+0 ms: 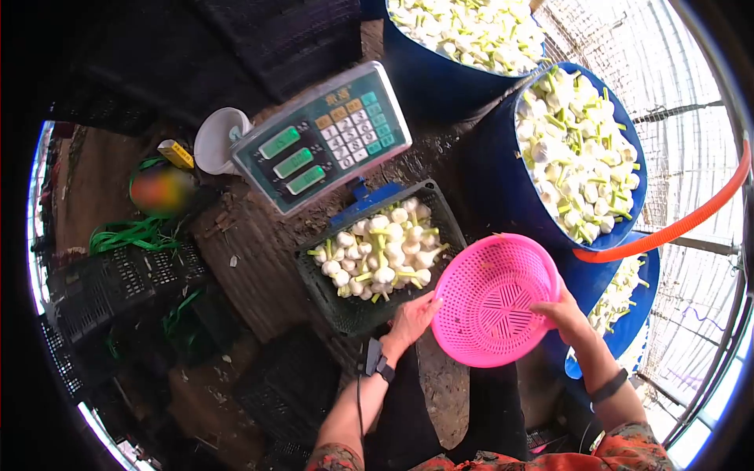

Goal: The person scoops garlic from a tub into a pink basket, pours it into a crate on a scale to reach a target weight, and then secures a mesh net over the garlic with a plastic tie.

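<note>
Left hand (412,318): gripping colander (475,314) at left rim. Right hand (564,314): gripping right rim, thumb inside. Forearms, two: angled inward toward colander, bare.

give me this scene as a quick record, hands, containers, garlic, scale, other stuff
left hand: holding the left edge of the pink basket
right hand: holding its right edge, thumb inside
pink basket: perforated, no garlic inside
crate: dark, beside the pink basket, with garlic heaped inside
blue barrels: three in view, all holding garlic
scale: panel beyond the crate, displays lit green, digits too blurred to read
white bucket: left of the scale panel
orange hose: at the right, curving up from the barrels
</note>
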Tool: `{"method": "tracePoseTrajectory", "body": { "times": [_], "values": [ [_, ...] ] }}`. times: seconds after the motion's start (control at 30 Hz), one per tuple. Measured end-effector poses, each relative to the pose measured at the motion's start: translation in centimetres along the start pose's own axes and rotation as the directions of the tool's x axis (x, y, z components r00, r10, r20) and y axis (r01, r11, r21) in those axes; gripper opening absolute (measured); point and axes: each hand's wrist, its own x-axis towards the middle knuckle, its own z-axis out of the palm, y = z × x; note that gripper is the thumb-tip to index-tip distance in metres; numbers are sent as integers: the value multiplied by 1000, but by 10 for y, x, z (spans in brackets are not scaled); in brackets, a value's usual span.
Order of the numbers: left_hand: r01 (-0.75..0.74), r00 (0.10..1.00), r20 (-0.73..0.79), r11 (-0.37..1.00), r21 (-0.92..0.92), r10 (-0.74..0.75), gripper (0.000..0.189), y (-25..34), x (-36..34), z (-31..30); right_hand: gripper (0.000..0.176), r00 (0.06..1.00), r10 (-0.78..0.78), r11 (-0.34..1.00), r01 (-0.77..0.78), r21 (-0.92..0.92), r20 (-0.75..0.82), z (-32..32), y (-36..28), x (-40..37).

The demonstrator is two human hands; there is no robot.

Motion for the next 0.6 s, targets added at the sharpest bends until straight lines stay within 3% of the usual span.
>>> {"method": "tracePoseTrajectory", "body": {
  "times": [0.03,0.07,0.1,0.13,0.17,0.2,0.23,0.27,0.3,0.4,0.43,0.47,0.5,0.53,0.57,0.6],
  "values": [
    [-298,951,-70,953,61,302,30,-11,17,1,75,996,-72,988,64,140,51,-25,33,2],
    [-465,858,-120,854,232,500,30,-18,40,-8,75,999,-40,981,34,191,31,-43,63,-4],
    [-271,885,-271,892,363,380,38,-5,58,-23,75,1000,-11,970,9,243,8,-58,91,-12],
    [-132,831,-430,877,463,352,53,-22,87,-31,74,988,152,970,-143,198,-30,-76,111,-29],
    [-41,767,-511,824,565,388,61,-57,118,-44,73,969,239,928,-208,308,-68,-84,125,-50],
    [63,692,-577,759,648,435,69,-84,145,-52,73,974,205,896,-148,418,-95,-95,137,-72],
    [130,731,-637,866,482,245,75,-86,161,-51,73,949,292,860,-206,466,-119,-107,144,-92],
    [214,749,-661,930,299,40,82,-87,170,-46,70,930,289,848,-137,511,-230,-114,154,-111],
    [37,705,-682,950,311,196,88,-105,178,-31,71,925,263,787,-41,616,-274,-126,167,-133],
    [57,915,-375,870,491,151,82,-95,142,8,64,896,268,668,93,738,-355,-156,184,-169],
    [73,913,-383,863,500,145,82,-102,128,3,54,856,281,635,173,753,-435,-172,194,-175],
    [141,952,-289,700,700,97,80,-106,112,-2,45,805,295,602,262,754,-515,-193,203,-180],
    [164,978,-205,491,855,31,78,-108,100,-7,34,818,321,621,199,758,-478,-224,206,-187],
    [198,974,-221,650,733,-47,80,-113,87,-24,24,826,344,638,142,756,-446,-248,210,-190],
    [260,962,-268,515,817,-59,77,-142,72,-36,14,702,331,677,289,677,-630,-256,214,-177],
    [304,949,-305,498,812,-83,75,-155,58,-44,15,663,351,690,294,662,-661,-310,258,-184]
  ]
}}
